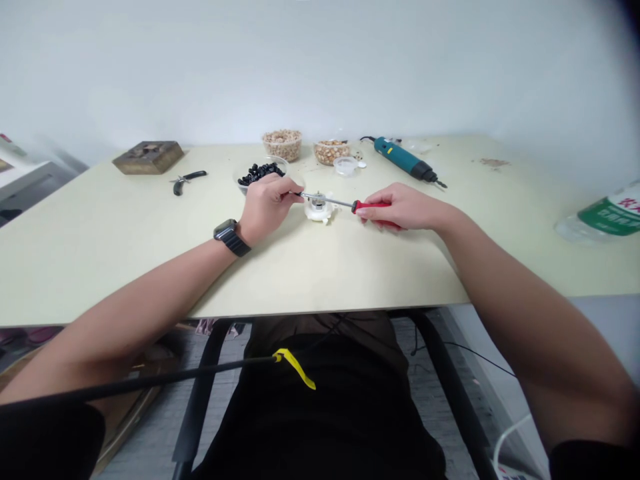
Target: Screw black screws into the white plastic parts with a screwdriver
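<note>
My right hand (393,208) is closed round the red handle of a screwdriver (327,200), its metal shaft pointing left. The fingertips of my left hand (270,203) are pinched at the screwdriver's tip, on a small dark piece (296,193) too small to name. My left wrist wears a black watch (232,237). Under the shaft, on the table, stands a small white round part (319,212) with metal in its middle; I cannot tell whether the shaft touches it. Just behind my left hand, a clear bowl (240,179) of black pieces is partly hidden.
Two clear tubs, one of beige pieces (283,145) and one of orange-white pieces (332,153), stand at the back. A teal rotary tool (403,159), pliers (186,180) and a wooden block (149,158) lie on the table (340,280). A bottle (607,217) is at right.
</note>
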Demonstrator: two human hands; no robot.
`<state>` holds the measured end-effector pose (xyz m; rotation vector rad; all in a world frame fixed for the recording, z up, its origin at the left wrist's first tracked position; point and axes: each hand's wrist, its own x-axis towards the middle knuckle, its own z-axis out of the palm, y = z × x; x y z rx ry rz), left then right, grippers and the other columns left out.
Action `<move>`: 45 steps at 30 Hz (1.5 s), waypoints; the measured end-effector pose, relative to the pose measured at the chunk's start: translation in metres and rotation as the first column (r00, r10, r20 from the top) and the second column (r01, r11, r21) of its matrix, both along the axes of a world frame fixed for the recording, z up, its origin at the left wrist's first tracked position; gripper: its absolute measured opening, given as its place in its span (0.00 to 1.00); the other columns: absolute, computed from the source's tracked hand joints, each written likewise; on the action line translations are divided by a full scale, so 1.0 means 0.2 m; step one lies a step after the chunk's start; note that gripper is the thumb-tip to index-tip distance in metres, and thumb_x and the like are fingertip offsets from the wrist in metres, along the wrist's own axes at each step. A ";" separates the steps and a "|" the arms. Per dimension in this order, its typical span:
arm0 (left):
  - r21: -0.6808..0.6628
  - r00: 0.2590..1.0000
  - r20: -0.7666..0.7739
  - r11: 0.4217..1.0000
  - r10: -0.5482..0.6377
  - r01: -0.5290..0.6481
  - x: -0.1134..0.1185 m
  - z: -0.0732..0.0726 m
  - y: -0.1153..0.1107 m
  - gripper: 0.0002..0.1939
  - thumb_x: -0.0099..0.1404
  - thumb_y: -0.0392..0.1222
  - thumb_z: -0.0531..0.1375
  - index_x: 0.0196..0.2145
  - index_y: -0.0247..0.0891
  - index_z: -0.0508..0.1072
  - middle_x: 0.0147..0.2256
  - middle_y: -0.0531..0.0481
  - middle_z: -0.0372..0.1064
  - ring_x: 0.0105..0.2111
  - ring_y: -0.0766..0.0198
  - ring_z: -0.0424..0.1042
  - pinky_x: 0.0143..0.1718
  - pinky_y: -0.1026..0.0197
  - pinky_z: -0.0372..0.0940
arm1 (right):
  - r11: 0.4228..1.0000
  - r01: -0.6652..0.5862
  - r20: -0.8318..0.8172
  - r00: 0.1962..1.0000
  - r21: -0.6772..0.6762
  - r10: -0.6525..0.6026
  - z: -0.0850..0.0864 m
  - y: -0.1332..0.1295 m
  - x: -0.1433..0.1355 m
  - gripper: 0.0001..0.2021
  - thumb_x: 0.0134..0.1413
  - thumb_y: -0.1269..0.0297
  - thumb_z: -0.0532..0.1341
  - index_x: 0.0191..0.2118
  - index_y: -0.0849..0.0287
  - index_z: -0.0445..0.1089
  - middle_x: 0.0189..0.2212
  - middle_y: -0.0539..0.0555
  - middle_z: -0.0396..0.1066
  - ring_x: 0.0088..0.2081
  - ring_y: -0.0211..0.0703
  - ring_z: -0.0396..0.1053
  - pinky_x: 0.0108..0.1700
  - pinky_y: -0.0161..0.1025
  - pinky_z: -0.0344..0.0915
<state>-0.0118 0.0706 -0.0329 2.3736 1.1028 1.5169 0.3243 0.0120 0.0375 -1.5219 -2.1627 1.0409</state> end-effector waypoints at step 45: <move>-0.101 0.999 0.023 0.994 0.035 -0.032 0.01 0.05 -0.02 0.08 0.65 0.33 0.70 0.32 0.45 0.86 0.33 0.48 0.82 0.39 0.51 0.79 0.47 0.49 0.74 | 0.933 -0.020 0.160 0.986 0.359 -0.041 0.01 -0.04 -0.01 0.20 0.61 0.43 0.74 0.49 0.51 0.83 0.41 0.57 0.82 0.40 0.56 0.74 0.43 0.49 0.64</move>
